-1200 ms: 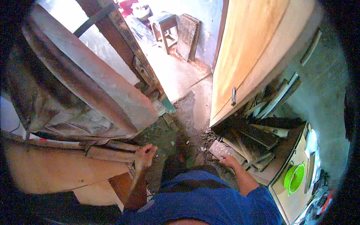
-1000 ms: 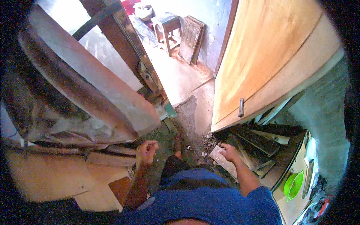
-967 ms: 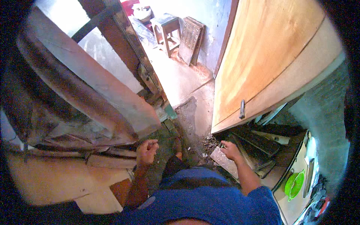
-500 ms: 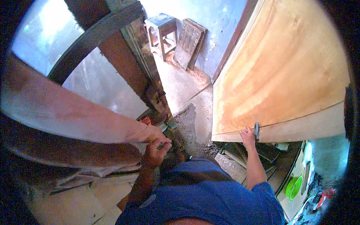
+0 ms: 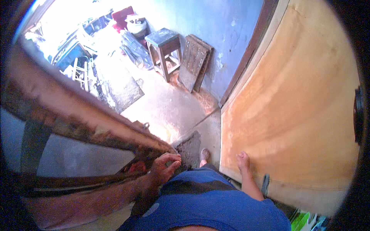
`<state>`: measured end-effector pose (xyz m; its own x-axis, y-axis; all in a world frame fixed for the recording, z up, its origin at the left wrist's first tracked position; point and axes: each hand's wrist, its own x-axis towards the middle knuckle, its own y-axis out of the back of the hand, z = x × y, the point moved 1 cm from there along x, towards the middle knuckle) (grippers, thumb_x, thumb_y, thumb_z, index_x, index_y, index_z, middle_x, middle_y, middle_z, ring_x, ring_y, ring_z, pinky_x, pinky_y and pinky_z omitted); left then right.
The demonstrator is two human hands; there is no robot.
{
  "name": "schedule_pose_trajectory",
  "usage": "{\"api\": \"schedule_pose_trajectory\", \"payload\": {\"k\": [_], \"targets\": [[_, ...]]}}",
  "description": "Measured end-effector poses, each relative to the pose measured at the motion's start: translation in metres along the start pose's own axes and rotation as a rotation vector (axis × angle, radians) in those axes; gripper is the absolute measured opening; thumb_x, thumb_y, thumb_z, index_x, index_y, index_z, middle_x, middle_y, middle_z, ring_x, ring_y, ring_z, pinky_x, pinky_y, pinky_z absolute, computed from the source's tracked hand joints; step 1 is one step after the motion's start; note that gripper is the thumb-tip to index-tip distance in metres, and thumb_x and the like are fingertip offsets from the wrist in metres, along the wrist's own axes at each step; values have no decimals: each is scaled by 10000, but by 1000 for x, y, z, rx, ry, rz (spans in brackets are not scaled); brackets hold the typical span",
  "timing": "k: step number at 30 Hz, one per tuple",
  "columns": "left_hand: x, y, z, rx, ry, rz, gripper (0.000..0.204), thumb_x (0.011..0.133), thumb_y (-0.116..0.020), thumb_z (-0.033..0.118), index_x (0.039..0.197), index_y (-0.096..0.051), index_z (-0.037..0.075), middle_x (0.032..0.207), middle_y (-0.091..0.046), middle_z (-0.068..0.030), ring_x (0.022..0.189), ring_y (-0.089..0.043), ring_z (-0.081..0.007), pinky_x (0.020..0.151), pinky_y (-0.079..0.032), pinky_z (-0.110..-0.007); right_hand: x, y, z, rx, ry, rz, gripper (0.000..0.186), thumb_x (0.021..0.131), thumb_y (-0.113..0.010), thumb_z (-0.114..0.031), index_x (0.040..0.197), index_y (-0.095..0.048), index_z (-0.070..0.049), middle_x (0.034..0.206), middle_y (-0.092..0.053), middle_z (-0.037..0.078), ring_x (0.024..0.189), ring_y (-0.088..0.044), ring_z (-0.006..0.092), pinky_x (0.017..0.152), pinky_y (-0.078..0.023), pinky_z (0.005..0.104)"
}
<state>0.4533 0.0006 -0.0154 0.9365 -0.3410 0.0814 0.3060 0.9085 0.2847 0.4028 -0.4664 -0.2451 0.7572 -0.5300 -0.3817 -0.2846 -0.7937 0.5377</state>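
Bright light is flooding the pale floor (image 5: 169, 109) ahead, where a wooden stool (image 5: 163, 38) is standing and some brown boards (image 5: 195, 63) are leaning against a blue wall (image 5: 221, 38). On the right, a tan wooden door (image 5: 296, 115) is filling that side of the view, with a dark handle (image 5: 265, 184) showing low on it, just beside the right forearm (image 5: 252, 186). The right hand (image 5: 243, 161) is hanging in front of the door; its fingers are lying curled, and I cannot tell whether they are pressing together or touching the wood. The left hand (image 5: 165, 168) is sitting just beside the near end of a brown wooden beam (image 5: 88, 125), its fingers holding a bent shape and its thumb standing apart from them; whether it is touching the beam, I cannot tell. One foot (image 5: 204, 154) is resting on the floor, beyond a blue shirt (image 5: 216, 206).
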Motion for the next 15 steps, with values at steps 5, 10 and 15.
{"api": "schedule_pose_trajectory", "payload": {"k": [5, 10, 15], "targets": [[126, -35, 17, -216, 198, 99, 170, 969, -709, 152, 1052, -714, 3, 1090, -730, -117, 1073, -667, -196, 939, -516, -351, 117, -50, 11, 26, -333, -86, 644, 905, -734, -317, 1428, -525, -5, 1161, -687, 158, 965, -675, 259, 793, -554, 425], [213, -30, 9, -30, 230, 152, 163, 965, -699, 132, 1064, -735, 7, 1035, -741, -79, 1017, -676, -152, 908, -523, -321, 181, -60, 21, -103, -439, -96, 635, 862, -771, -390, 1360, -590, -40, 1156, -697, 162, 1009, -668, 324, 785, -549, 515], [274, -20, -36, -274, 332, 372, 129, 976, -688, 109, 1042, -718, 1, 1000, -731, -55, 965, -660, -122, 894, -504, -284, 199, -60, -7, 20, -800, -12, 618, 860, -770, -383, 1326, -601, -15, 1118, -686, 176, 1008, -651, 327, 806, -540, 520]]}}
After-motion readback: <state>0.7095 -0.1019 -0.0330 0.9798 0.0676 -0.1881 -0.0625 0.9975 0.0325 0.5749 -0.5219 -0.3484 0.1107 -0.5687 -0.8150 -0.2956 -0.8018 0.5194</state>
